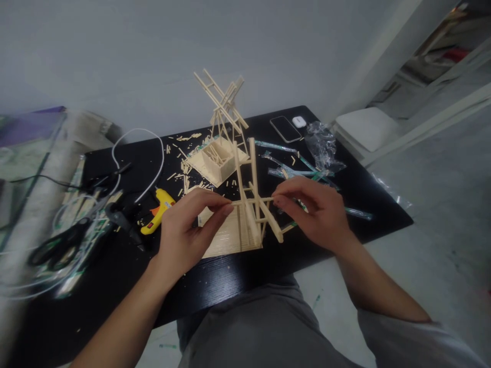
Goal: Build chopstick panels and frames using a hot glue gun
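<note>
Stick frame (252, 221) spans my two hands above the counter (218, 278), left hand (190, 220) and right hand (318, 210) pinching its crosspiece (267, 199), so I should keep both grips light and level.

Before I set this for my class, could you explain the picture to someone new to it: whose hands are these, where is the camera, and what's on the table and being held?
There is no machine here: these are a person's own bare hands. The single picture comes from a camera worn on the head, looking forward and down. The left hand and right hand pinch opposite sides of a crossed wooden frame. Below it, a flat wooden board lies on the black table. Farther back stands a wooden model with a box and crossed slats above. On the picture's left is a yellow glue gun; toward the back right are a phone and crumpled clear plastic.
</note>
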The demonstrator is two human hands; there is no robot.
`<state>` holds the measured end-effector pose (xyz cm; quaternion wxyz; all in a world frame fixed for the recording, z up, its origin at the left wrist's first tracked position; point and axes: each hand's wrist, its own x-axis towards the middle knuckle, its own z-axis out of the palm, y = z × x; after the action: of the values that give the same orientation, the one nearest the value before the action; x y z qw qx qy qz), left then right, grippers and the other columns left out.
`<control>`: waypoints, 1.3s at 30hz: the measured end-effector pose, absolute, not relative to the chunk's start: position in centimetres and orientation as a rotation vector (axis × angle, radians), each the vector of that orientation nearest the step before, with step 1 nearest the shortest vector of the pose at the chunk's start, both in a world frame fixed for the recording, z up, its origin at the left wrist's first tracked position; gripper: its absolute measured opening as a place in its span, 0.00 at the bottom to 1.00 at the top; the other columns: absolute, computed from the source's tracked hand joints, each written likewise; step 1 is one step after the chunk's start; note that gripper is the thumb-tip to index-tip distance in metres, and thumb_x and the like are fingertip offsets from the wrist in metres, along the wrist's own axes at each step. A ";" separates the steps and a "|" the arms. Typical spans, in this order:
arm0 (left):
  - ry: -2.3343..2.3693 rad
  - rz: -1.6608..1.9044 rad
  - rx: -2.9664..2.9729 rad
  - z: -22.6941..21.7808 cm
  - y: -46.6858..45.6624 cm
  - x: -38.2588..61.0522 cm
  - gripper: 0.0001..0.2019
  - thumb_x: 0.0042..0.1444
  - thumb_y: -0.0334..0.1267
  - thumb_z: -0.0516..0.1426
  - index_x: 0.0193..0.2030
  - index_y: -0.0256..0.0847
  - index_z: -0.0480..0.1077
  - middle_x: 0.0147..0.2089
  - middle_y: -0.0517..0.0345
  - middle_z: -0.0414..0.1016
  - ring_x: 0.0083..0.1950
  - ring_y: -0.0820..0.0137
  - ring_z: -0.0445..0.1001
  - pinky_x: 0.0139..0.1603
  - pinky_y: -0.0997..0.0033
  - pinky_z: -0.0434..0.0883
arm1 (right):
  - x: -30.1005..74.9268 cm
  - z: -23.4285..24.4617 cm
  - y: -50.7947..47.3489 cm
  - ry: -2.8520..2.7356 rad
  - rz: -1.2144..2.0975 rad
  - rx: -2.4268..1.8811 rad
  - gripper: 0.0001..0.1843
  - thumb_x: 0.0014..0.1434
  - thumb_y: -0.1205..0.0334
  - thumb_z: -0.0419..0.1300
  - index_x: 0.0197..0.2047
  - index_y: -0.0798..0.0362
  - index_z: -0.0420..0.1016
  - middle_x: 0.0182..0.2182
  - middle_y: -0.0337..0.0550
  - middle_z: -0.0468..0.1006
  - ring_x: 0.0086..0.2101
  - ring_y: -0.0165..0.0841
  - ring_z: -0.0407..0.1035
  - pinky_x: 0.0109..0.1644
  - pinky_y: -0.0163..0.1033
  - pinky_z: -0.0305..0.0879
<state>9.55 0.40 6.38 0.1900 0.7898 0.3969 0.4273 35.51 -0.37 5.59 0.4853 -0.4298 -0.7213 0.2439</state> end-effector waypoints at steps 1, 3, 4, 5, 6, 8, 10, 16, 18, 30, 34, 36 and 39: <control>1.119 1.195 2.224 6.4 0.4 9.5 0.02 0.66 0.31 0.63 0.43 0.42 0.77 0.39 0.59 0.81 0.40 0.72 0.78 0.42 0.70 0.73 | 35.5 5.6 -0.4 -1.761 0.588 -1.045 0.03 0.68 0.64 0.66 0.40 0.48 0.79 0.36 0.37 0.82 0.36 0.30 0.76 0.38 0.37 0.70; 1.136 1.173 2.228 6.5 0.4 9.5 0.02 0.66 0.31 0.63 0.43 0.42 0.77 0.39 0.60 0.81 0.39 0.73 0.77 0.41 0.71 0.72 | 35.5 5.6 -0.3 -1.769 0.582 -1.046 0.04 0.68 0.65 0.66 0.39 0.48 0.79 0.35 0.36 0.82 0.35 0.29 0.75 0.38 0.36 0.69; 1.145 1.162 2.229 6.5 0.4 9.5 0.02 0.66 0.31 0.63 0.43 0.42 0.77 0.39 0.61 0.80 0.39 0.74 0.77 0.41 0.71 0.72 | 35.6 5.7 -0.3 -1.774 0.580 -1.049 0.04 0.68 0.65 0.66 0.39 0.48 0.79 0.35 0.35 0.82 0.35 0.29 0.75 0.38 0.35 0.69; 1.150 1.157 2.228 6.6 0.4 9.5 0.02 0.66 0.31 0.63 0.43 0.42 0.77 0.39 0.61 0.80 0.39 0.74 0.77 0.41 0.71 0.72 | 35.6 5.7 -0.3 -1.778 0.578 -1.050 0.04 0.68 0.65 0.66 0.39 0.48 0.79 0.35 0.35 0.82 0.35 0.28 0.75 0.38 0.35 0.69; 1.150 1.154 2.226 6.6 0.4 9.5 0.02 0.66 0.31 0.63 0.43 0.42 0.77 0.39 0.61 0.80 0.39 0.74 0.77 0.41 0.71 0.72 | 35.6 5.7 -0.3 -1.781 0.576 -1.051 0.04 0.68 0.65 0.66 0.39 0.48 0.79 0.35 0.35 0.82 0.35 0.29 0.75 0.38 0.35 0.69; 1.140 1.158 2.216 6.6 0.4 9.5 0.02 0.67 0.31 0.63 0.43 0.42 0.77 0.39 0.61 0.80 0.39 0.74 0.77 0.41 0.72 0.72 | 35.6 5.7 -0.3 -1.789 0.572 -1.054 0.03 0.68 0.65 0.66 0.39 0.48 0.79 0.35 0.35 0.82 0.35 0.29 0.76 0.37 0.35 0.69; 1.130 1.160 2.204 6.5 0.5 9.5 0.02 0.67 0.32 0.63 0.43 0.42 0.77 0.39 0.61 0.80 0.40 0.74 0.77 0.42 0.72 0.72 | 35.6 5.7 -0.3 -1.787 0.576 -1.071 0.03 0.68 0.64 0.66 0.39 0.48 0.79 0.35 0.35 0.82 0.35 0.29 0.76 0.36 0.34 0.69; 1.092 1.135 2.078 5.4 0.6 9.5 0.08 0.65 0.37 0.65 0.50 0.42 0.78 0.43 0.57 0.80 0.43 0.71 0.77 0.46 0.69 0.74 | 35.1 5.5 -0.8 -1.591 0.806 -1.002 0.10 0.66 0.65 0.69 0.50 0.46 0.78 0.42 0.36 0.84 0.41 0.29 0.80 0.46 0.34 0.77; 1.073 1.135 2.047 5.1 0.5 9.5 0.09 0.65 0.38 0.66 0.50 0.43 0.78 0.44 0.56 0.80 0.43 0.71 0.77 0.46 0.68 0.74 | 34.9 5.4 -0.9 -1.545 0.851 -0.964 0.13 0.64 0.67 0.70 0.50 0.47 0.78 0.43 0.37 0.83 0.42 0.29 0.80 0.49 0.35 0.79; 1.139 1.235 1.996 5.6 0.1 9.7 0.03 0.66 0.34 0.65 0.45 0.44 0.79 0.40 0.60 0.81 0.41 0.74 0.77 0.42 0.72 0.73 | 34.9 5.4 -0.8 -1.526 0.747 -0.938 0.10 0.63 0.71 0.69 0.44 0.47 0.81 0.38 0.34 0.83 0.38 0.28 0.78 0.46 0.33 0.78; 1.166 1.208 2.023 5.7 0.1 9.6 0.02 0.66 0.34 0.64 0.44 0.44 0.79 0.39 0.61 0.80 0.39 0.74 0.76 0.41 0.71 0.73 | 34.9 5.3 -0.8 -1.529 0.734 -0.971 0.09 0.63 0.71 0.70 0.43 0.47 0.81 0.37 0.34 0.83 0.37 0.27 0.78 0.45 0.33 0.77; 1.166 1.209 2.035 5.7 0.1 9.7 0.01 0.66 0.34 0.64 0.43 0.44 0.79 0.39 0.61 0.80 0.38 0.74 0.76 0.42 0.72 0.73 | 34.9 5.3 -0.8 -1.534 0.732 -0.976 0.09 0.63 0.70 0.70 0.42 0.47 0.81 0.37 0.34 0.83 0.37 0.27 0.78 0.44 0.32 0.77; 1.164 1.196 2.041 5.7 0.2 9.7 0.01 0.66 0.35 0.64 0.43 0.45 0.79 0.40 0.61 0.81 0.38 0.74 0.76 0.44 0.72 0.74 | 34.8 5.4 -0.8 -1.528 0.734 -0.982 0.08 0.63 0.70 0.70 0.42 0.46 0.81 0.36 0.33 0.83 0.36 0.26 0.78 0.44 0.30 0.77</control>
<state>9.66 0.22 5.70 0.2499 0.7496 0.4275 0.4392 34.85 -0.77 5.35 0.5576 -0.4162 -0.6474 0.3110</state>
